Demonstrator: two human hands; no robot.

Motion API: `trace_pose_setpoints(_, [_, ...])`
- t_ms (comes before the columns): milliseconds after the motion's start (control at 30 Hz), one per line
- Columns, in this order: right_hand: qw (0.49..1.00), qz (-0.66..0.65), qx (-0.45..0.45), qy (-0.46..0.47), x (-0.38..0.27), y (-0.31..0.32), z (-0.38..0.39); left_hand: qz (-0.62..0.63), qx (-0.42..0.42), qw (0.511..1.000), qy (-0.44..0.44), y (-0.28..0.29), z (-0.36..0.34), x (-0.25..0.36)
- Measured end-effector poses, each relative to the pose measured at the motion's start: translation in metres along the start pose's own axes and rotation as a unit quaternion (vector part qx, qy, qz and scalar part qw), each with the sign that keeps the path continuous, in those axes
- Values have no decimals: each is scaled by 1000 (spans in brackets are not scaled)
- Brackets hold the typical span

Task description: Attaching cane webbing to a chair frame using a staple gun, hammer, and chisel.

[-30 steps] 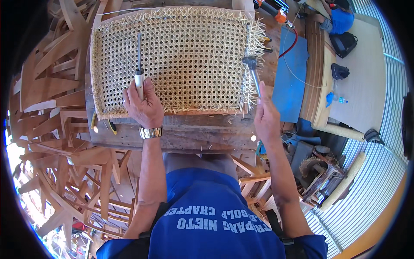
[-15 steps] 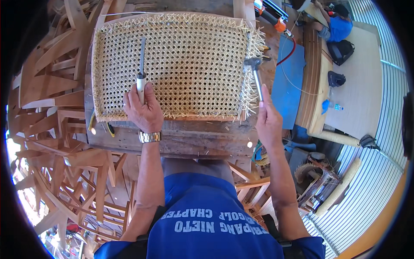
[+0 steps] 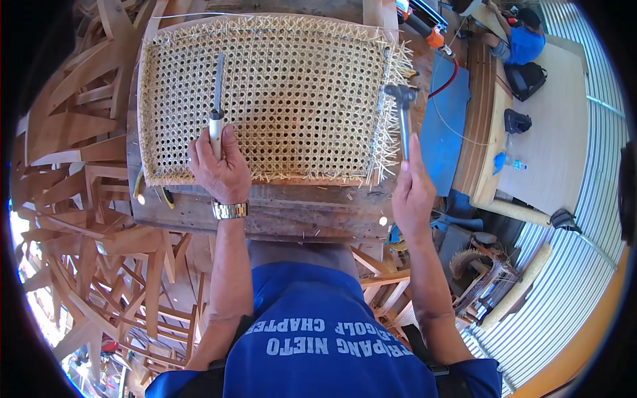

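Note:
A woven cane panel (image 3: pixel 292 99) in a wooden frame lies on the workbench, with loose cane ends sticking out along its right and near edges. My left hand (image 3: pixel 221 169) is closed around a white-handled chisel (image 3: pixel 217 126); its long narrow blade points away over the left part of the weave. A watch is on that wrist. In my right hand (image 3: pixel 414 192) is a hammer (image 3: pixel 404 123), gripped by its metal handle. The hammer head is over the frayed right edge of the panel; whether it touches cannot be told.
Wooden chair frames (image 3: pixel 93 152) are piled at the left. The workbench (image 3: pixel 285 219) has cane scraps on it. An orange-and-black tool (image 3: pixel 434 36) with a red hose lies beyond the panel. Blue sheet (image 3: pixel 446 126), bags and another person (image 3: pixel 524 43) are at the right.
The hammer has shifted slightly right and its handle stands straighter. My left hand and the chisel have stayed nearly in place over the weave.

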State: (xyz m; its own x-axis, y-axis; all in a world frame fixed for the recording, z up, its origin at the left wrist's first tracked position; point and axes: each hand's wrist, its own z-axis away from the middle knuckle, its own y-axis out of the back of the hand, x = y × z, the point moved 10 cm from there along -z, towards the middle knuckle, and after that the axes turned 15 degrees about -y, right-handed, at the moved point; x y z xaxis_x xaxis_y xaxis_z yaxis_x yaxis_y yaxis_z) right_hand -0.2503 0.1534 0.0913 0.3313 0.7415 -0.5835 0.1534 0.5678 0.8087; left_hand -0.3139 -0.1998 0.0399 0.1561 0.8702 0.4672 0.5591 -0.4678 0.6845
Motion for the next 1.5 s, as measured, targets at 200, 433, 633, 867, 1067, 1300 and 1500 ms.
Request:
trace_pose_setpoints(200, [998, 10, -42, -45, 17, -8, 8, -4, -19, 1000, 0, -2, 0, 3])
trace_pose_setpoints(433, [999, 22, -41, -19, 15, -12, 23, -2, -23, 1000, 4, -3, -1, 3])
trace_pose_setpoints(633, [998, 27, -49, -38, 13, -2, 40, -4, -23, 1000, 17, -5, 1, -3])
trace_pose_setpoints(867, [998, 6, -32, -47, 29, 4, 53, 3, -24, 999, 20, -4, 3, -1])
trace_pose_setpoints(1067, [999, 7, -35, -22, 16, 4, 50, -5, -31, 999, 20, -5, 1, -1])
trace_pose_setpoints(1300, [996, -5, -61, -59, 33, 2, 56, -6, -29, 999, 20, -2, 2, -3])
trace_pose_setpoints(1500, [997, 15, -67, -28, 46, -3, 59, 3, 5, 1000, 13, -7, 0, -5])
